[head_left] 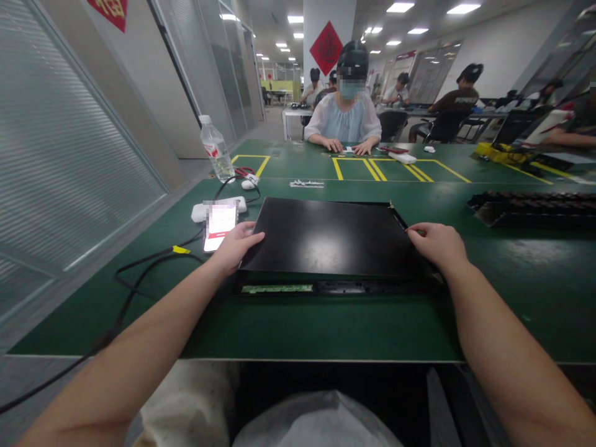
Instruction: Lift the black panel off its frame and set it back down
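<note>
So the flat, glossy black rectangular panel is lying over a shallow black tray-like frame on the green counter, and I'd call it partway done. The two aren't flush: the near rail is uncovered, with a narrow green circuit board showing, but the panel isn't clear of the frame either. Left hand grips the panel's left edge, thumb on top; right hand is at the right edge, can't tell if it's pinching panel or frame
</note>
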Available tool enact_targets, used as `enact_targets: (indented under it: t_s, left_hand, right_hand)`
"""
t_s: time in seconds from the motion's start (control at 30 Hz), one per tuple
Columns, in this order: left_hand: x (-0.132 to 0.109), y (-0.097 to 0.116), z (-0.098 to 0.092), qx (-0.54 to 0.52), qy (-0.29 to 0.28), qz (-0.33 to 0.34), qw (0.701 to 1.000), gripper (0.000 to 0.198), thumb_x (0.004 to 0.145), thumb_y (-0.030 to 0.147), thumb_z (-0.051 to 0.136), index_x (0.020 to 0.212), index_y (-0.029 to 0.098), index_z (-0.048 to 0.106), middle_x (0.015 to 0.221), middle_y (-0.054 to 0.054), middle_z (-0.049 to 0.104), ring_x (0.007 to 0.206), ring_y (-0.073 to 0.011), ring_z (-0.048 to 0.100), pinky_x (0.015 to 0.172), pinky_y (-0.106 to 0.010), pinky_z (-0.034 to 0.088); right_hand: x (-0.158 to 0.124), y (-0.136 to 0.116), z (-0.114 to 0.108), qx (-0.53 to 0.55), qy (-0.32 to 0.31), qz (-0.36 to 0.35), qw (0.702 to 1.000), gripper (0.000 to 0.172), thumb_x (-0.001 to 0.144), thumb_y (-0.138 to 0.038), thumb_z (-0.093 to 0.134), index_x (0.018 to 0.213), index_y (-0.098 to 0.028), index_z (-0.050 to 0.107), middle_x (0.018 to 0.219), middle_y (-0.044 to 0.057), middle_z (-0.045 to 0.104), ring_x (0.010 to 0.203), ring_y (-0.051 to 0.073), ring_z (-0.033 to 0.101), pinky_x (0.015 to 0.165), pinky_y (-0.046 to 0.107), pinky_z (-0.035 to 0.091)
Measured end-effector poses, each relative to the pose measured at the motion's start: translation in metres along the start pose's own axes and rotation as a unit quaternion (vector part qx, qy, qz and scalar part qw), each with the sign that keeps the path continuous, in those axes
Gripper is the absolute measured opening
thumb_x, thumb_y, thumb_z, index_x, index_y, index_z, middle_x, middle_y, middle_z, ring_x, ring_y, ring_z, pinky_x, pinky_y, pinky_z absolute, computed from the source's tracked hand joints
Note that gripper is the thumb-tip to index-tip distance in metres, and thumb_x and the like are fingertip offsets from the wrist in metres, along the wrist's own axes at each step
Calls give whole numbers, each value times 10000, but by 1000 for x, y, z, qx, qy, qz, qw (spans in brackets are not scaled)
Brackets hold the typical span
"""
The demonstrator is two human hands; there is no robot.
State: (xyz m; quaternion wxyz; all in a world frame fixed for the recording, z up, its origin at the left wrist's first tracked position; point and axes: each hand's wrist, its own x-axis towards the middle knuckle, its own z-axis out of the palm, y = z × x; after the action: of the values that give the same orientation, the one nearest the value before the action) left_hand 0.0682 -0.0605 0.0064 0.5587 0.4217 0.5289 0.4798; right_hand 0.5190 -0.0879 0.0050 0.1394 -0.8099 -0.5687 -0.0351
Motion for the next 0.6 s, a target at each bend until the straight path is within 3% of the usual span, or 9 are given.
enact_targets:
  t_s: [0.13, 0.33, 0.6]
  left_hand:
    - [3, -2, -3, 6, -4, 4, 1000, 436, 772, 82, 841, 1150, 146, 634, 889, -95, 824, 740, -238, 803, 757, -353, 660]
    - [4, -4, -3, 10, -8, 6, 1000, 413, 793, 89, 820, 1151, 160, 626, 897, -81, 831, 782, -244, 815, 769, -354, 666]
    - [2, -3, -1, 20, 0, 6, 1000, 376, 811, 69, 790, 1129, 174, 619, 856, -61, 825, 705, -223, 798, 748, -348, 667]
  right_hand:
    - [0, 0, 0, 1, 4, 3, 1000, 386, 898, -444, 564, 1066, -270, 865, 933, 117, 803, 897, 323, 738, 728, 395, 558]
    - [0, 0, -1, 1, -5, -1, 1000, 417, 909, -435, 541, 1108, -252, 860, 1010, 129, 808, 956, 343, 738, 745, 412, 555]
    - [3, 5, 4, 16, 10, -4, 1000, 395, 890, -436, 556, 1062, -258, 864, 944, 120, 807, 905, 329, 735, 742, 408, 556]
